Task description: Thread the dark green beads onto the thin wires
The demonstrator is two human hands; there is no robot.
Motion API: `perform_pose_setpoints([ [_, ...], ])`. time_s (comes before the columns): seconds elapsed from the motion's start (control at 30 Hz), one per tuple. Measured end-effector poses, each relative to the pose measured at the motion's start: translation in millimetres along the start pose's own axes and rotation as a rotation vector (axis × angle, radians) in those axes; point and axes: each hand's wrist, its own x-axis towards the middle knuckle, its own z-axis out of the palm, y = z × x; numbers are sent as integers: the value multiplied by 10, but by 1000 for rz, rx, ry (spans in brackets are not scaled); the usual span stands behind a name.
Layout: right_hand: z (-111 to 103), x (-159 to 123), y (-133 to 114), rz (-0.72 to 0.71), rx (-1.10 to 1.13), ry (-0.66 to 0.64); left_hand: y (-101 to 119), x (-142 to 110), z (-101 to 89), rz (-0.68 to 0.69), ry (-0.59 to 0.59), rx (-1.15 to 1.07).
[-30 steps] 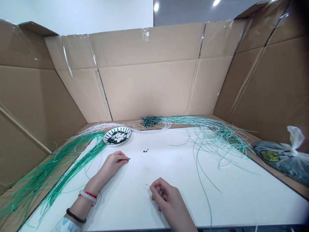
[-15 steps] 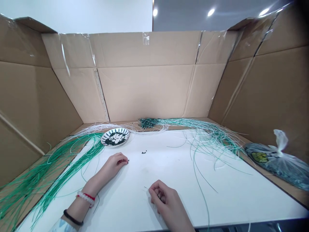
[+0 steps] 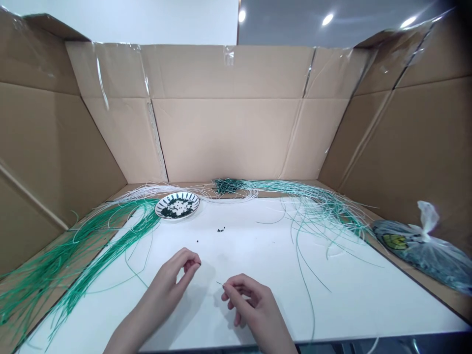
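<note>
My left hand (image 3: pixel 173 278) hovers over the white table (image 3: pixel 368 300), thumb and forefinger pinched on something too small to name. My right hand (image 3: pixel 249 302) lies a little to its right, fingers curled and pinching a thin strand whose tip (image 3: pixel 218 282) points toward the left hand. A gap of a few centimetres separates the two pinches. One dark bead (image 3: pixel 197 241) lies alone on the table beyond the left hand, and a small cluster of beads (image 3: pixel 221 229) sits farther back. A patterned plate (image 3: pixel 177 204) filled with dark beads stands at the back left.
Bundles of green strands (image 3: pixel 73 255) fan out on the left, more green strands (image 3: pixel 317 206) on the right, white strands (image 3: pixel 147 191) along the back. Tall cardboard walls (image 3: pixel 228 132) enclose the table. A knotted plastic bag (image 3: pixel 424 243) lies at the right.
My left hand has lifted off the table and come back toward my right hand, still pinched. A single bead now lies where the left hand was. My right hand has barely moved.
</note>
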Motion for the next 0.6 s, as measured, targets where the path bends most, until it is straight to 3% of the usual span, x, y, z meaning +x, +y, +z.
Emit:
perform_pose_setpoints([
  [0.13, 149, -76, -213, -57, 18, 8, 263, -314, 68, -81, 69, -244],
  [0.3, 293, -114, -392, -140, 30, 14, 284, -445, 85, -204, 167, -441],
  [0.6, 467, -262, -564, -44, 47, 51, 397, -612, 47, -370, 160, -745],
])
